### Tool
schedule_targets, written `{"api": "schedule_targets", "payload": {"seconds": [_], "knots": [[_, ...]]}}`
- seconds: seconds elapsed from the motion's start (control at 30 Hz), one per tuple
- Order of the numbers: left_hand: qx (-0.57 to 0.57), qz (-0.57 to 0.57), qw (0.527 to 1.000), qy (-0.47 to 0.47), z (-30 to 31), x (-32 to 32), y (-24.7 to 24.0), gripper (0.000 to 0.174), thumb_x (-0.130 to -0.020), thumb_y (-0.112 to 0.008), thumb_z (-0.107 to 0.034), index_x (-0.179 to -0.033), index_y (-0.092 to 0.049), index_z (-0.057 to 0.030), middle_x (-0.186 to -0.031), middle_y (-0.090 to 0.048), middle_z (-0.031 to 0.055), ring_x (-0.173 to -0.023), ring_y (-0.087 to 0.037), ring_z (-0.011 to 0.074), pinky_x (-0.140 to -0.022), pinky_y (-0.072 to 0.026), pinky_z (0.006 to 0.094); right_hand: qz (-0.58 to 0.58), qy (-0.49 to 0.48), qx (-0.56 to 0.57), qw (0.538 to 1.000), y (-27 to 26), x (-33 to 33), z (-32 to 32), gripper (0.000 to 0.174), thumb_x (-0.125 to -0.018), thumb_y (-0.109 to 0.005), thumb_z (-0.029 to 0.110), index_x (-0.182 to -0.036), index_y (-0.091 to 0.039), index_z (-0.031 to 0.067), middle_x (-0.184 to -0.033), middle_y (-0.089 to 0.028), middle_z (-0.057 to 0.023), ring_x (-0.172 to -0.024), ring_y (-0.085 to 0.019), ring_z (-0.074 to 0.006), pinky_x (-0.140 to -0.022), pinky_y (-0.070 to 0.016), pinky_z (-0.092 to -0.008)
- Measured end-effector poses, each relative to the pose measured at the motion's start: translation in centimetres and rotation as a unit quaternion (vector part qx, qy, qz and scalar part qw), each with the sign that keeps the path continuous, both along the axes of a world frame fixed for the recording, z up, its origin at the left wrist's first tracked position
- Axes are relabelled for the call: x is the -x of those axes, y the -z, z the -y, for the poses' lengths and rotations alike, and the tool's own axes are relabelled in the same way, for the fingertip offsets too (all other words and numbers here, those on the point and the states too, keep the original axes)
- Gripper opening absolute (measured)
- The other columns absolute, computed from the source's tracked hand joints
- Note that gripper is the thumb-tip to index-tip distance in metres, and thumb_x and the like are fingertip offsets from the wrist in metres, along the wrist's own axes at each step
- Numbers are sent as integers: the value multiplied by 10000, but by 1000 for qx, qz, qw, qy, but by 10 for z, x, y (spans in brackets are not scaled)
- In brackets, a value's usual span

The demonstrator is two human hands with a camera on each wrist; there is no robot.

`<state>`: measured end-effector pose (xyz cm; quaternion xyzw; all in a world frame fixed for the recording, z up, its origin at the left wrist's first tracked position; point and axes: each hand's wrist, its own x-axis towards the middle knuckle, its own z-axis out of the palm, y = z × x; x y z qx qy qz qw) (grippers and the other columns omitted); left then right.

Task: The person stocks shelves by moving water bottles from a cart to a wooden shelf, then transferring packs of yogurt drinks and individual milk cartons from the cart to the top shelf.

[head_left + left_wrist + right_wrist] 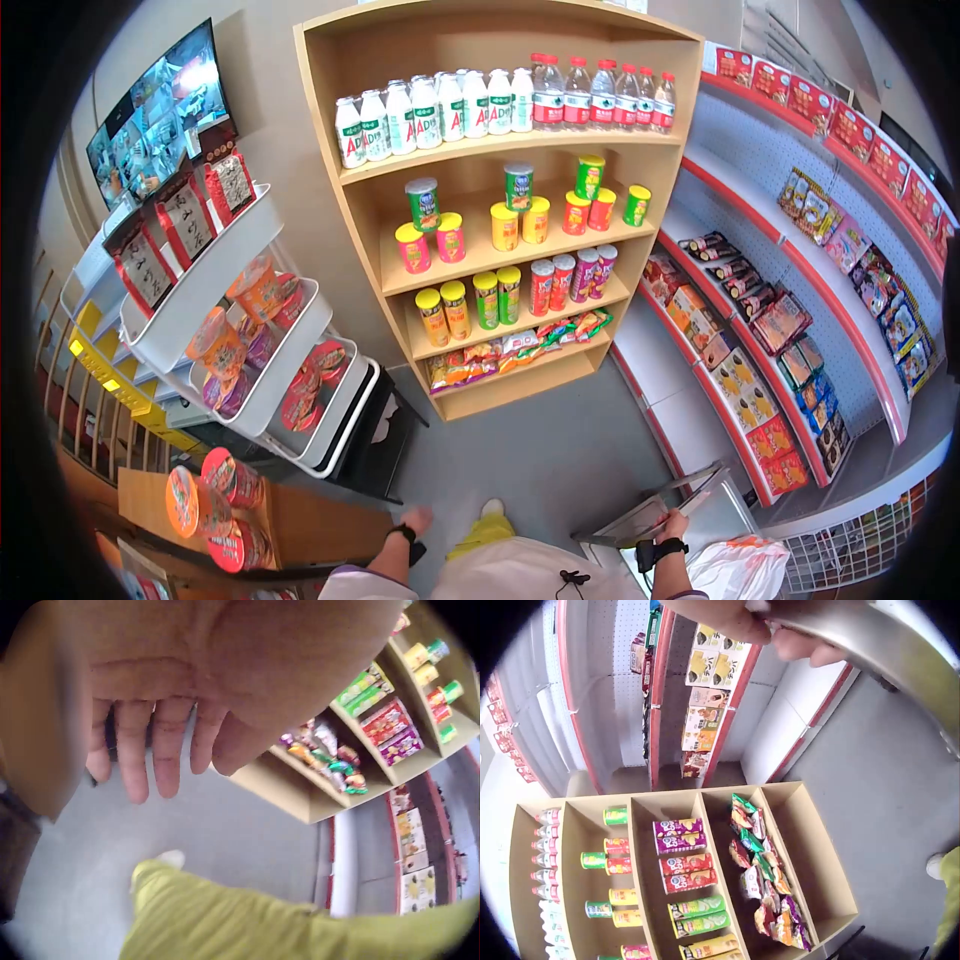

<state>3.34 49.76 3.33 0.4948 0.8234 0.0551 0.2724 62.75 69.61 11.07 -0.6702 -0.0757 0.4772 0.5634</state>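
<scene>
My left hand hangs beside my body, over the floor; in the left wrist view the same hand has its fingers loosely extended and holds nothing. My right hand is at a metal-edged frame low on the right. In the right wrist view the fingers of that hand curl round a shiny metal rail. A white plastic bag lies beside the right wrist. Ahead stands a wooden shelf with bottles, cans, tubes and snack bags.
A white tiered cart with noodle cups stands left, near a black stand. More cups sit on a wooden surface. Red-edged store shelves line the right. Grey floor lies between.
</scene>
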Motion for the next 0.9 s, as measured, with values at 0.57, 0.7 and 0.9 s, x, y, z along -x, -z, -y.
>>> {"api": "schedule_targets", "payload": {"seconds": [0.57, 0.7, 0.9], "knots": [[-616, -221, 736, 176, -361, 83, -586, 578, -788, -687, -12, -1333, -503, -68, -1318, -516, 194, -1283, -447, 371, -1086, -349, 451, 65, -91, -47, 993, 1, 162, -119, 250, -824, -512, -6, -1041, -388, -33, -633, -516, -129, -453, -548, -258, -406, -501, -410], [-620, -309, 700, 171, -372, 108, -631, 709, -753, -741, -30, -1395, -447, -89, -1397, -444, 183, -1315, -410, 373, -1106, -337, 450, 76, -60, -32, 995, -20, 170, -124, 299, -829, -516, -9, -1077, -349, -25, -616, -520, -138, -424, -543, -270, -385, -483, -407], [-585, -411, 672, 191, -398, 139, -681, 903, -616, -828, -44, -1417, -416, -105, -1396, -450, 163, -1294, -426, 353, -1079, -367, 440, 144, -88, -89, 982, 13, 158, -119, 200, -791, -563, 83, -883, -471, -70, -554, -579, -165, -472, -594, -272, -408, -499, -417]]}}
